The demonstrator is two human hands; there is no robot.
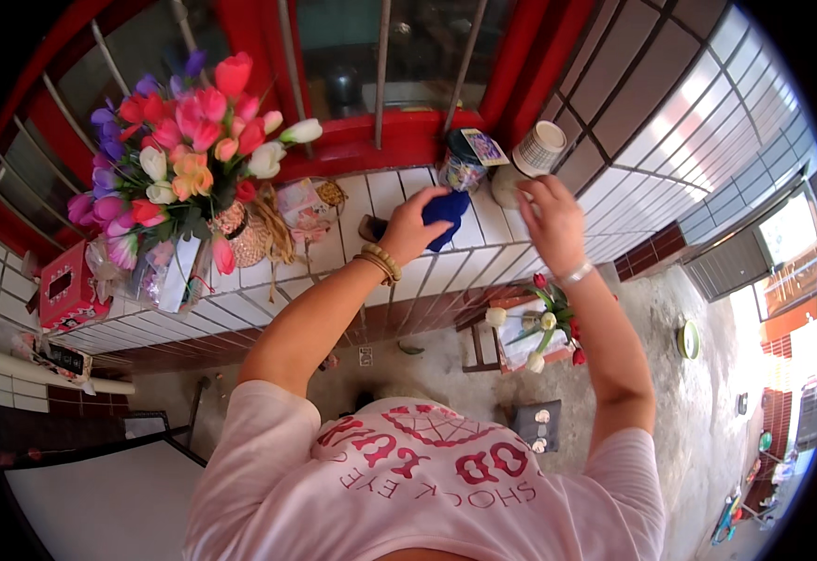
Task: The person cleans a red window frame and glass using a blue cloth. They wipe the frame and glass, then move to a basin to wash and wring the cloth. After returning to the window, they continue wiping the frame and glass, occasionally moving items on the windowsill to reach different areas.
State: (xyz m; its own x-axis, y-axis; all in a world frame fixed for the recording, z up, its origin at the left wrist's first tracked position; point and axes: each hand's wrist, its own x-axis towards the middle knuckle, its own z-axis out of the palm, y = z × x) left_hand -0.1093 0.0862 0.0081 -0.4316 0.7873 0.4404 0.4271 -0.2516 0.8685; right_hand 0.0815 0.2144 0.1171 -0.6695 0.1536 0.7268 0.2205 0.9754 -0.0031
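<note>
Left hand: my left hand [420, 224] sits in front of the jar, thumb and fingers spread apart at the blue cloth's edge, perhaps to steady it.
Blue cloth: the blue cloth [446, 227] lies bunched on the ledge just in front of the dark-lidded jar [463, 170], within easy reach of both hands.
Right hand: my right hand [554, 221] is raised to the right of the jar, fingers curled; I cannot tell whether they pinch anything.
Paper cup: the paper cup [539, 148] stands right of the jar, close to the wall, likely out of the way.
Tulip bouquet: the artificial tulip bouquet [198, 131] is well left of the jar, its woven vase [251, 238] presumably keeping the stems upright.
Tiled ledge: the white-tiled ledge [493, 227] carries the jar, giving me a flat surface.
</note>
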